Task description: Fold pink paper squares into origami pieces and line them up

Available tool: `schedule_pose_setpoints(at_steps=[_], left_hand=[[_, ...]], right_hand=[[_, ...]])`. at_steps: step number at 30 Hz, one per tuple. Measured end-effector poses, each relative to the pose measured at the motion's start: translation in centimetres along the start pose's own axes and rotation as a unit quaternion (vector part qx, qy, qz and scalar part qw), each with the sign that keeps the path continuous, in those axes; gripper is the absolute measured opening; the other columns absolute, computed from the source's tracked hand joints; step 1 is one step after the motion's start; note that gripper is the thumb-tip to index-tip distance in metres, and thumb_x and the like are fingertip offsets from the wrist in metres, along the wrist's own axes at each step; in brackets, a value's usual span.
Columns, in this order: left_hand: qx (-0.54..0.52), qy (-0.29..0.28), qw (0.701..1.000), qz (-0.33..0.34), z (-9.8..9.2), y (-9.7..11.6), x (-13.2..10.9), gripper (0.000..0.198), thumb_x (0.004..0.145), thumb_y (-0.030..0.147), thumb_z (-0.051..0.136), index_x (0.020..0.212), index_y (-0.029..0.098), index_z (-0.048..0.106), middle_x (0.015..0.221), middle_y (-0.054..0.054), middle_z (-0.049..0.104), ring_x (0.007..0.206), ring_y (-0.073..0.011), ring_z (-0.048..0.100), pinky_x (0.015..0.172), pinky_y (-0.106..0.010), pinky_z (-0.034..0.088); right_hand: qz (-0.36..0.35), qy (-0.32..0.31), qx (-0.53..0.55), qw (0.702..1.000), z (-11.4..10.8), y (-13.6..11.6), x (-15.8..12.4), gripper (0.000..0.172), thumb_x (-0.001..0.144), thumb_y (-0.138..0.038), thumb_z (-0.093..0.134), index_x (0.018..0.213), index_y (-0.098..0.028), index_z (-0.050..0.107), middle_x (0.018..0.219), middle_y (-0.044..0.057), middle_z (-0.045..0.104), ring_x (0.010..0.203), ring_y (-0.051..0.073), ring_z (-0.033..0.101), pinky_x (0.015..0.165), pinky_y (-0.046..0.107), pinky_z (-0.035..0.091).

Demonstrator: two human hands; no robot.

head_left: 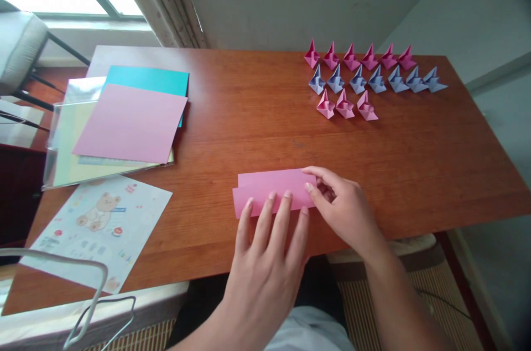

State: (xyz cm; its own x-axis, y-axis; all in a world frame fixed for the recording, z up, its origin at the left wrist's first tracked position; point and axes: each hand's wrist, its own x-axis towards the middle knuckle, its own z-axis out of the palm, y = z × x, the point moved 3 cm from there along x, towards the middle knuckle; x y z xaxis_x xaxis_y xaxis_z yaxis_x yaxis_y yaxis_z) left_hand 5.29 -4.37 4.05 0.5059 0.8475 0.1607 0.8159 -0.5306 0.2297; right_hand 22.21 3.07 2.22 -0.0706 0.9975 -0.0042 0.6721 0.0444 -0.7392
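A pink sheet of paper, folded over lengthwise into a strip, lies on the wooden table near its front edge. Its layers are slightly offset at the left end. My left hand rests over the lower edge of the strip, fingers spread and flat on it. At the strip's right end, my right hand pinches the paper between thumb and index finger. The other fingers of that hand are curled and partly hidden.
Folded paper figures stand in rows at the back right: dark pink, blue and light pink. To the left lie a pink sheet, a teal sheet, a plastic sleeve and bear-printed paper. A white cable hangs lower left.
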Motion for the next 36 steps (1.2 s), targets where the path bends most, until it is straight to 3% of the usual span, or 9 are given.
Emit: schedule_pose_setpoints(at_steps=[6,9,16,23,30,36], left_hand=[[-0.006,-0.033,0.999,-0.008,1.6,-0.2,0.8,0.062,0.098,0.049,0.056,0.151,0.018,0.048,0.162,-0.018,0.042,0.151,-0.0371,0.036,0.124,-0.059,0.019],[-0.01,-0.037,0.999,-0.015,1.9,-0.5,1.1,0.06,0.098,0.05,0.055,0.148,0.018,0.052,0.159,-0.016,0.047,0.149,-0.0363,0.04,0.123,-0.057,0.022],[-0.012,-0.035,0.999,-0.017,2.2,-0.7,1.5,0.062,0.096,0.051,0.059,0.148,0.016,0.052,0.159,-0.016,0.048,0.148,-0.036,0.041,0.121,-0.057,0.026],[-0.017,-0.052,0.998,-0.02,2.3,-0.9,1.5,0.061,0.097,0.05,0.057,0.148,0.017,0.052,0.16,-0.016,0.045,0.15,-0.036,0.039,0.121,-0.057,0.028],[-0.023,-0.052,0.998,-0.02,2.3,-0.8,1.5,0.062,0.097,0.048,0.058,0.149,0.016,0.05,0.16,-0.016,0.046,0.15,-0.0359,0.039,0.121,-0.057,0.026],[-0.039,-0.029,0.999,-0.019,2.4,-0.8,1.3,0.056,0.098,0.044,0.056,0.145,0.014,0.053,0.158,-0.017,0.048,0.147,-0.0366,0.043,0.12,-0.058,0.028]], right_hand=[[-0.065,0.023,-0.118,0.991,-0.2,-0.2,0.9,0.019,0.093,-0.016,0.058,0.106,-0.02,0.07,0.104,0.01,0.074,0.092,0.026,0.069,0.085,0.042,0.056],[-0.091,0.015,-0.162,0.982,-0.3,-0.2,1.3,0.026,0.09,-0.013,0.06,0.114,-0.02,0.068,0.113,0.012,0.07,0.108,0.031,0.064,0.097,0.047,0.054],[-0.131,-0.053,-0.217,0.966,-0.5,-0.7,2.2,0.043,0.087,-0.013,0.07,0.129,-0.017,0.061,0.122,0.013,0.066,0.114,0.033,0.06,0.101,0.049,0.052],[-0.132,-0.093,-0.235,0.959,-0.3,-0.6,2.8,0.028,0.088,-0.015,0.068,0.116,-0.02,0.064,0.11,0.011,0.066,0.108,0.032,0.06,0.096,0.049,0.053],[-0.118,-0.082,-0.197,0.97,-0.4,-0.5,3.0,0.014,0.085,-0.012,0.065,0.092,-0.023,0.059,0.1,0.009,0.062,0.097,0.028,0.058,0.087,0.044,0.053],[0.006,-0.033,-0.023,0.999,-0.8,1.0,2.0,0.007,0.089,-0.016,0.063,0.088,-0.023,0.063,0.08,0.0,0.068,0.069,0.016,0.061,0.068,0.031,0.051]])
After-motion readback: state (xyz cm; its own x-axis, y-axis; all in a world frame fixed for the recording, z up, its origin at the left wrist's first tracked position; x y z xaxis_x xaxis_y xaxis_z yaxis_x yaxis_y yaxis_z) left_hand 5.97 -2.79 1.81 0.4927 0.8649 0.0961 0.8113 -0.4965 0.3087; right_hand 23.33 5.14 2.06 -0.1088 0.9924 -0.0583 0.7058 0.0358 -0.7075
